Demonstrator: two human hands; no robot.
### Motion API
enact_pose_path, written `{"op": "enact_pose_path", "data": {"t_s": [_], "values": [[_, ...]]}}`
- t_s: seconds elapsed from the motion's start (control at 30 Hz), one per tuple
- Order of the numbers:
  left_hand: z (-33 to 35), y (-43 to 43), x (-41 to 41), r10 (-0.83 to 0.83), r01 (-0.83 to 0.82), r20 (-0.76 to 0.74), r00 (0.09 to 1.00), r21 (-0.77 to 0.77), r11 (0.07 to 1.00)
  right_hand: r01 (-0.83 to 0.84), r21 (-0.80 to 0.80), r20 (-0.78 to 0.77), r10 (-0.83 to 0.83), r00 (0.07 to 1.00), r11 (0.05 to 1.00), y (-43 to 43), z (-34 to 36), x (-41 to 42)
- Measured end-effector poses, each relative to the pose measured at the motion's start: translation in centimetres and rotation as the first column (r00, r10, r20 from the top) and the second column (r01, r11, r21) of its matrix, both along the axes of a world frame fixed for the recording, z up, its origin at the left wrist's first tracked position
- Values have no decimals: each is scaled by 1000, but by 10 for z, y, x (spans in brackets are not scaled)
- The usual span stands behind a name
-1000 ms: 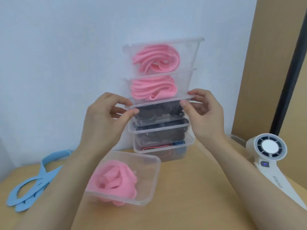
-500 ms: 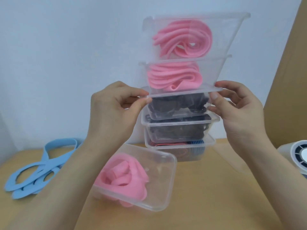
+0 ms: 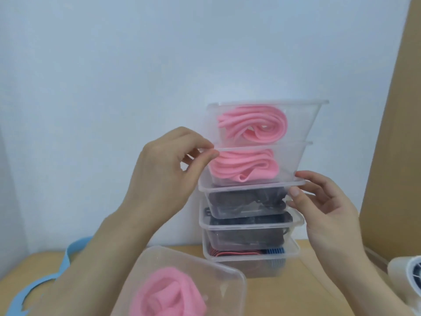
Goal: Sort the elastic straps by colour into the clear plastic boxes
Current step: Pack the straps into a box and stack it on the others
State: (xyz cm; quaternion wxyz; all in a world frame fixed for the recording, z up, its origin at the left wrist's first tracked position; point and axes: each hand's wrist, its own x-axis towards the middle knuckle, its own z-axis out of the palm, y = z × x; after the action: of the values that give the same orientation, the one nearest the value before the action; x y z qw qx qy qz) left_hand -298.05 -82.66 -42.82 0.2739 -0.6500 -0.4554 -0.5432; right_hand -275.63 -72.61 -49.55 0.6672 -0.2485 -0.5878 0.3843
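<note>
Both hands on the stack (image 3: 246, 236) at the back of the table (image 3: 296, 293).
My left hand (image 3: 164, 176) pinches the left rim of the second box (image 3: 293, 160), which holds pink straps (image 3: 246, 167). My right hand (image 3: 328, 208) pinches the right rim of the third box (image 3: 227, 201), thumb under; black straps (image 3: 268, 197) inside. Front box (image 3: 173, 263), pink-filled, nearest me; blue straps (image 3: 70, 252) at left.

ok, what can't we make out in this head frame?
Head view only:
- Bottom box contents: masked by hazy walls and boxes above.
- Blue straps: cut by left edge, hidden behind left forearm.
- Near pink box: blurred, cropped at bottom edge.
- White device: cut by right edge.
</note>
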Motion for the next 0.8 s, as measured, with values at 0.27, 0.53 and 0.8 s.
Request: {"op": "enact_pose_path", "data": {"t_s": [0.27, 0.53, 0.8], "values": [[6, 1, -10, 190, -137, -342, 920, 173, 975, -43, -17, -50, 42, 998, 999, 6, -3, -2], [19, -10, -6, 139, -162, -292, 946, -55, 985, -82, -44, -73, 79, 994, 996, 4, 0, -2], [53, -5, 12, -51, 52, 58, 997, -21, 998, -78, -46, -51, 75, 996, 996, 4, -2, -3]]}}
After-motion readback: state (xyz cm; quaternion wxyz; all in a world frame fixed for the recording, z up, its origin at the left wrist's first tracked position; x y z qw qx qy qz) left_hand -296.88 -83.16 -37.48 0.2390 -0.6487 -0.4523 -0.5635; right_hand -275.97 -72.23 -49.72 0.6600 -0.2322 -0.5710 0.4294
